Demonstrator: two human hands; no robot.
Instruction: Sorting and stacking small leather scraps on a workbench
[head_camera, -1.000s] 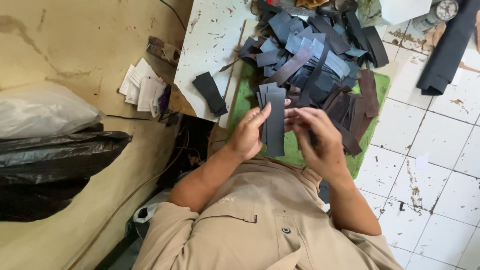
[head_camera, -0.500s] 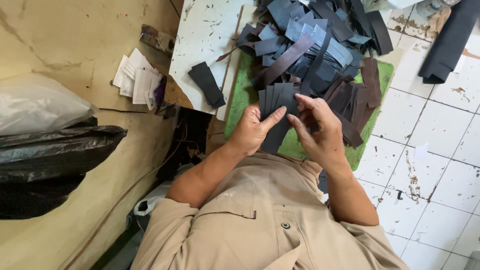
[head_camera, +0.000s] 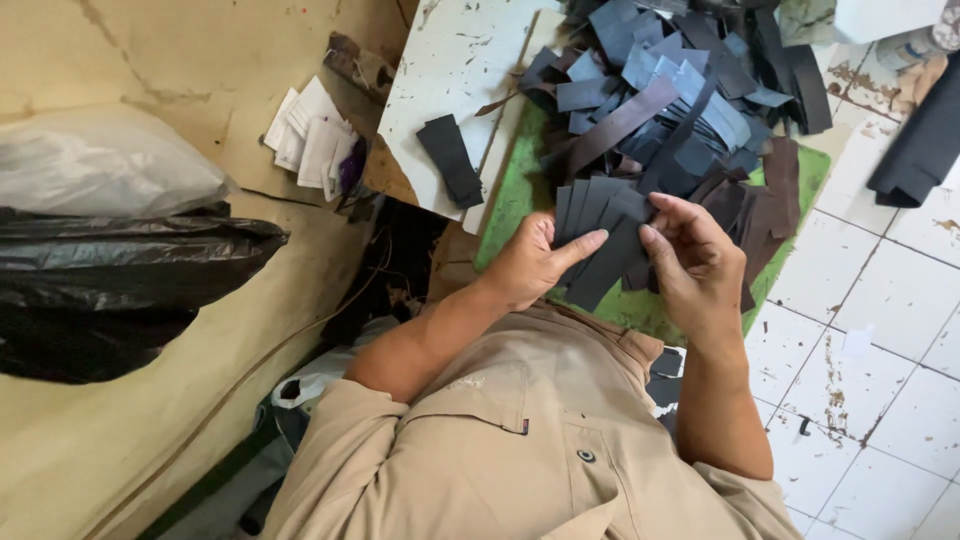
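So both hands are up over the green cutting mat (head_camera: 620, 305), working a fanned bunch of dark grey, flat leather strips (head_camera: 600, 235). The left hand (head_camera: 530, 262) has its fingers clamped on the lower left side of the bunch, thumb lying across the front of the strips. The right hand (head_camera: 695, 262) grips the right edge, fingers curled together around it, thumb tip pressed on the front. The bunch sits between the two hands, just in front of the person's chest in a tan button shirt (head_camera: 520, 450). Right behind it on the mat is a big messy pile of dark blue, black and brown leather strips (head_camera: 680, 100), spilling toward the white tiled floor (head_camera: 890, 300). One single black strip (head_camera: 450, 160) lies by itself on the white paint-chipped board (head_camera: 450, 70). Off to the left there's a small stack of white paper slips (head_camera: 310, 135), and a black plastic bag (head_camera: 120, 290) with a clear one (head_camera: 100, 160) on top.
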